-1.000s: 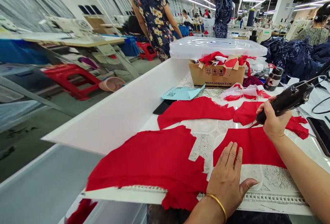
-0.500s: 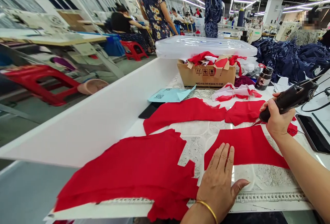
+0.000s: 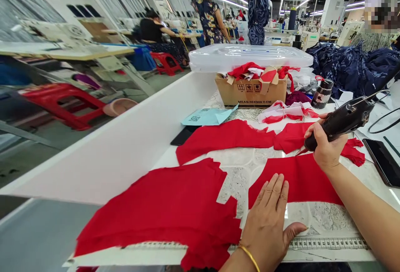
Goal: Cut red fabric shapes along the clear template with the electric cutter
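My left hand [image 3: 270,217] lies flat with its fingers together on a red fabric piece [image 3: 300,180] that rests on a white lace-patterned board [image 3: 246,167]. My right hand [image 3: 325,144] is wrapped round a black hand-held cutting tool [image 3: 343,119], whose tip touches the top edge of that red piece. A larger red fabric sheet [image 3: 165,209] with jagged cut edges lies to the left. Further red pieces [image 3: 228,136] lie beyond it.
A cardboard box [image 3: 251,90] of red scraps stands at the back under a clear plastic lid [image 3: 250,55]. A dark jar [image 3: 321,92], blue paper [image 3: 208,116], a phone [image 3: 383,161] and dark blue fabric [image 3: 350,69] surround the work. Other people work in the aisle to the left.
The tool in my right hand has shifted slightly left along the red piece's top edge. My left hand stays flat on the fabric. The person in the aisle has walked further away.
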`<state>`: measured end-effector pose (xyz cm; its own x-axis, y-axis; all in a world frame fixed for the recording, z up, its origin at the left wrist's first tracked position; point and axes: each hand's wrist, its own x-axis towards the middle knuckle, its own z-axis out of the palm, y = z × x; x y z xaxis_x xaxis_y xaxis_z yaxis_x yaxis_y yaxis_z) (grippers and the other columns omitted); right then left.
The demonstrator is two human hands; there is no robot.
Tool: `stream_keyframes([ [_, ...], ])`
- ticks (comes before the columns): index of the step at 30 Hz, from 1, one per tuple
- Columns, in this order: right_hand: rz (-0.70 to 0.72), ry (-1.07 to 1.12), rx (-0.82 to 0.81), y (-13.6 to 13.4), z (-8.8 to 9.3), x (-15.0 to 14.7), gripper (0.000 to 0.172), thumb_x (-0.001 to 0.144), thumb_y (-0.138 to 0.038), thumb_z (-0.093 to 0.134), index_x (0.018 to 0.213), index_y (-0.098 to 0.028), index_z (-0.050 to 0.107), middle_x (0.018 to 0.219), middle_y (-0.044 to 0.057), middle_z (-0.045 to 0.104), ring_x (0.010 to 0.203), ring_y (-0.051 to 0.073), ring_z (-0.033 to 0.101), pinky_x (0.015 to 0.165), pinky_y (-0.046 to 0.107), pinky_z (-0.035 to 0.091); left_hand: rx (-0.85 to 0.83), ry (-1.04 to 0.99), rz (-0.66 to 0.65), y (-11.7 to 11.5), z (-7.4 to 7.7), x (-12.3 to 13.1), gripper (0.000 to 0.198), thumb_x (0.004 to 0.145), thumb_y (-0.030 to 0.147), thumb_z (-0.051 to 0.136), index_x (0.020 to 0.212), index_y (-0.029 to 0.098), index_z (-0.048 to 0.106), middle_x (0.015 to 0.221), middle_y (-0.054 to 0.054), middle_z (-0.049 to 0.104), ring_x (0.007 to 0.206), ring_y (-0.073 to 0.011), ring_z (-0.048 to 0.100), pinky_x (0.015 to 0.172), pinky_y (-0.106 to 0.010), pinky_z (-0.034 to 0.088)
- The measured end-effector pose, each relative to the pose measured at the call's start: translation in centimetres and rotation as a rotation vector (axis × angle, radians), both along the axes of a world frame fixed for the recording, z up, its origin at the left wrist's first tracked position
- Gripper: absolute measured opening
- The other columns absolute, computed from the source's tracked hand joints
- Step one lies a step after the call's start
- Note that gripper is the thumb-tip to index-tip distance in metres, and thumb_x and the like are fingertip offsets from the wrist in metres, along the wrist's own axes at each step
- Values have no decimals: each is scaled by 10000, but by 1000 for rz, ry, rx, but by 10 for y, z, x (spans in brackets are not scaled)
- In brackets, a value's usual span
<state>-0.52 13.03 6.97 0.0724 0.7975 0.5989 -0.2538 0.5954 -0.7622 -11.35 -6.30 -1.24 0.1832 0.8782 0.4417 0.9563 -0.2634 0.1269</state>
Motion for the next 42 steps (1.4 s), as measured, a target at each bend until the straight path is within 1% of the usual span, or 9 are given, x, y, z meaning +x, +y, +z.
stream_keyframes([
  [3,4,8,-8,1,0,2,281,785,-424,750,934,-219,630,574,-63,609,441,131,581,520,295,537,-32,51,-64,11,14,3,802,1045,693,281,1506,66,474,1539,-193,526,1442,-301,489,1139,-417,473],
  [6,18,-3,-15,0,0,2,281,792,-419,748,938,-221,612,580,-65,614,452,133,598,524,288,531,-93,85,-86,29,22,9,728,1072,634,284,1487,78,507,1529,-197,536,1440,-306,492,1142,-434,469],
  [10,43,-6,-20,-2,-3,2,269,810,-406,738,941,-222,593,589,-63,624,465,140,615,510,281,513,-122,106,-85,53,19,11,713,1075,618,295,1457,66,537,1520,-208,542,1437,-312,498,1156,-431,453],
  [14,39,-32,-27,-3,-4,2,227,823,-375,716,942,-223,596,585,-66,629,468,138,608,531,291,517,-136,60,-73,62,12,8,721,1071,630,304,1464,71,532,1513,-210,548,1436,-314,498,1165,-438,445],
  [18,25,-46,-29,-3,-3,1,212,817,-356,703,953,-222,611,582,-65,632,480,142,620,551,299,526,-158,48,-66,62,7,7,770,1050,682,301,1493,86,505,1522,-211,537,1436,-330,493,1155,-468,454],
  [24,10,-45,-57,-3,-5,-1,174,793,-324,711,906,-225,623,582,-61,643,485,146,631,552,301,541,-147,65,-65,64,4,7,796,1048,688,291,1452,48,537,1510,-222,546,1424,-336,509,1149,-442,457],
  [30,-9,-46,-40,-1,-3,2,197,803,-363,708,911,-230,610,566,-63,632,458,146,616,521,299,535,-155,50,-66,62,5,5,726,1070,637,276,1499,92,493,1542,-201,518,1455,-320,469,1162,-467,443],
  [35,-88,-24,-13,10,1,16,255,786,-383,745,935,-227,608,555,-72,608,442,145,602,474,282,504,-96,53,-77,51,10,7,742,1053,658,336,1492,82,498,1519,-211,540,1435,-327,490,1152,-461,457],
  [42,-144,-2,-16,19,-1,29,275,778,-369,763,942,-234,589,563,-76,608,444,145,597,507,298,509,-75,115,-79,31,19,6,784,1040,697,302,1405,66,591,1465,-211,593,1365,-319,569,1087,-420,522],
])
